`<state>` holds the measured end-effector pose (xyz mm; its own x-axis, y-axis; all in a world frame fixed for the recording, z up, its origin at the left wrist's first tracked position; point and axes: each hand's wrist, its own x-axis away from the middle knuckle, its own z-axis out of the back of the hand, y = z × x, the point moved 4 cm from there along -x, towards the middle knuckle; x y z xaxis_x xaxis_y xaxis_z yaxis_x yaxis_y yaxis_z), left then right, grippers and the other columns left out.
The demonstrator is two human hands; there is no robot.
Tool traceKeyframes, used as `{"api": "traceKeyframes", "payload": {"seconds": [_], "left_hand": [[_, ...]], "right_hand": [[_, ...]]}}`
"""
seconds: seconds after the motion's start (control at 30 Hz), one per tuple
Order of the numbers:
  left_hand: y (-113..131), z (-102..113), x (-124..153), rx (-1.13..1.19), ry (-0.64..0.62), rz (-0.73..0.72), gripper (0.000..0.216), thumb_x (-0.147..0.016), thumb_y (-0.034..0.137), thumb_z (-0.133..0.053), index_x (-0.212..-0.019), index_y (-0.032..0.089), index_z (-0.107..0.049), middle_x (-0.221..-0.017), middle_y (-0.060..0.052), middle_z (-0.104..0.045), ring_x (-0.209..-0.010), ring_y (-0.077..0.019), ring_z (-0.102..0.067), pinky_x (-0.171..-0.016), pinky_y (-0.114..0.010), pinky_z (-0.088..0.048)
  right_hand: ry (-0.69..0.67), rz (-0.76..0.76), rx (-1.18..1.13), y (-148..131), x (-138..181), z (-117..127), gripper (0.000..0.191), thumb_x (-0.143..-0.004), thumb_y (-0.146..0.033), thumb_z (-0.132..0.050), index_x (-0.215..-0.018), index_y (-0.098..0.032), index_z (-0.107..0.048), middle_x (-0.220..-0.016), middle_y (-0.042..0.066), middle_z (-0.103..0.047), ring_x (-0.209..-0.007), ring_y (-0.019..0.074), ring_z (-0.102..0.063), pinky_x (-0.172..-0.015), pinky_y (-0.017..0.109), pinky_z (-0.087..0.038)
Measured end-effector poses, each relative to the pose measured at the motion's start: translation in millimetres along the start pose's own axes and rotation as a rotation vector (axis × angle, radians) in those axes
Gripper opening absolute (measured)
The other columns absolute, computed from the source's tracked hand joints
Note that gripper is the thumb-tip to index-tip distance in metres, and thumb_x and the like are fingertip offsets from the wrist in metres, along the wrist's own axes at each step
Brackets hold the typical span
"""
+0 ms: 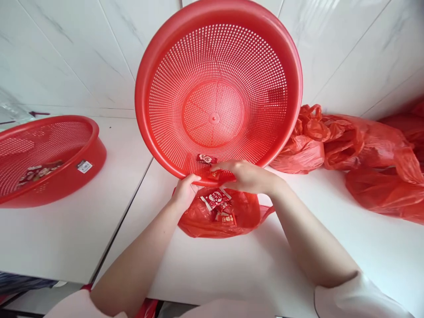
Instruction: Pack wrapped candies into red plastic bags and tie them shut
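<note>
- Head view: I log left hand [185, 192] pinching lower rim of tilted red basket [294, 88].
- Right hand [247, 176] at packets [204, 158] inside rim; grip I cannot tell.
- Red bag [249, 211] beneath, more packets inside.

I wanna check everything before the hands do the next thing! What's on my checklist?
1. Big red basket tipped, opening facing you: ok.
2. Plastic bag open below the basket's lower rim: ok, you can see wrapped packets inside.
3. Left hand at the lower rim: ok, but whether it grips the bag too: cannot tell.
4. No packets in the big red basket: not ok, a dark red packet lies near the lower rim.
5. Right hand has a good hold on a packet: cannot tell, its fingers hide that.
</note>
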<state>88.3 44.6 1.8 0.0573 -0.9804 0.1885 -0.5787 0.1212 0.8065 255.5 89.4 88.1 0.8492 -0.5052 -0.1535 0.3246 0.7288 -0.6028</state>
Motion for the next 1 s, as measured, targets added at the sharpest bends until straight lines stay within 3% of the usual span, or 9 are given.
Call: {"api": "traceKeyframes", "payload": {"seconds": [0.1,0.23,0.37,0.5,0.57,0.63,0.73,0.83,1.0], "left_hand": [[2,2,-1,0.011,0.014,-0.012,0.022,-0.067,0.017,-0.06,-0.085,0.01,-0.07,-0.098,-0.012,-0.074,-0.098,-0.0296,-0.068,-0.091,-0.046,-0.051],[9,4,-2,0.02,0.03,-0.016,0.024,-0.067,0.019,-0.059,-0.085,0.009,-0.07,-0.095,-0.012,-0.074,-0.092,-0.0281,-0.07,-0.088,-0.042,-0.052],[15,5,-1,0.019,0.066,-0.003,0.026,-0.068,0.022,-0.056,-0.085,0.008,-0.07,-0.093,-0.015,-0.075,-0.088,-0.0279,-0.07,-0.087,-0.041,-0.053],[21,5,2,0.058,0.082,-0.026,0.023,-0.069,0.021,-0.055,-0.083,0.009,-0.069,-0.092,-0.014,-0.075,-0.088,-0.0263,-0.07,-0.089,-0.04,-0.052],[22,3,6,0.046,0.101,-0.016,0.018,-0.07,0.021,-0.055,-0.079,0.01,-0.067,-0.088,-0.013,-0.074,-0.084,-0.0249,-0.07,-0.089,-0.04,-0.052],[19,-2,11,0.014,0.098,0.008,0.018,-0.072,0.022,-0.055,-0.08,0.011,-0.067,-0.087,-0.013,-0.074,-0.083,-0.0248,-0.07,-0.088,-0.04,-0.052],[14,-13,20,-0.011,0.057,-0.021,0.02,-0.072,0.019,-0.057,-0.088,0.013,-0.068,-0.093,-0.011,-0.074,-0.092,-0.0257,-0.069,-0.091,-0.042,-0.051],[8,-20,28,-0.056,0.048,-0.077,0.016,-0.072,0.014,-0.059,-0.085,0.017,-0.068,-0.095,-0.007,-0.072,-0.097,-0.025,-0.067,-0.092,-0.041,-0.052],[13,-23,33,-0.132,0.009,-0.097,0.017,-0.073,0.015,-0.061,-0.088,0.017,-0.067,-0.105,-0.008,-0.07,-0.104,-0.0264,-0.064,-0.091,-0.042,-0.052]], "right_hand": [[-0.016,0.011,0.027,3,-3,-6,0.029,-0.085,-0.014,-0.057,-0.11,-0.023,-0.068,-0.105,0.003,-0.072,-0.09,0.0174,-0.067,-0.082,0.03,-0.048],[0.053,-0.062,-0.002,-6,2,5,0.02,-0.089,-0.018,-0.054,-0.106,-0.019,-0.066,-0.083,0.002,-0.071,-0.07,0.014,-0.064,-0.067,0.026,-0.046],[-0.003,-0.117,-0.033,-17,8,13,0.019,-0.081,-0.027,-0.068,-0.096,-0.017,-0.064,-0.075,0.0,-0.068,-0.064,0.0132,-0.06,-0.058,0.024,-0.043],[-0.085,-0.082,-0.076,-23,8,11,0.016,-0.083,-0.034,-0.065,-0.083,-0.017,-0.066,-0.077,0.003,-0.069,-0.068,0.015,-0.062,-0.062,0.026,-0.046],[-0.011,-0.081,-0.093,-22,4,9,0.023,-0.088,-0.039,-0.059,-0.087,-0.018,-0.067,-0.083,0.005,-0.071,-0.074,0.0166,-0.066,-0.069,0.028,-0.049],[0.151,-0.078,-0.03,-20,-1,5,0.028,-0.094,-0.042,-0.049,-0.098,-0.019,-0.066,-0.092,0.006,-0.072,-0.082,0.0178,-0.067,-0.076,0.031,-0.05],[0.304,-0.088,0.164,-13,-10,-8,0.035,-0.098,-0.037,-0.043,-0.122,-0.017,-0.057,-0.123,0.014,-0.064,-0.109,0.0234,-0.062,-0.094,0.039,-0.046],[0.205,-0.155,0.273,-2,-14,-26,0.043,-0.099,-0.035,-0.039,-0.135,-0.014,-0.047,-0.134,0.019,-0.057,-0.123,0.0292,-0.055,-0.102,0.048,-0.04],[0.117,-0.108,0.142,1,-8,-22,0.039,-0.098,-0.038,-0.043,-0.132,-0.021,-0.051,-0.119,0.013,-0.066,-0.102,0.0239,-0.066,-0.087,0.038,-0.05]]}}
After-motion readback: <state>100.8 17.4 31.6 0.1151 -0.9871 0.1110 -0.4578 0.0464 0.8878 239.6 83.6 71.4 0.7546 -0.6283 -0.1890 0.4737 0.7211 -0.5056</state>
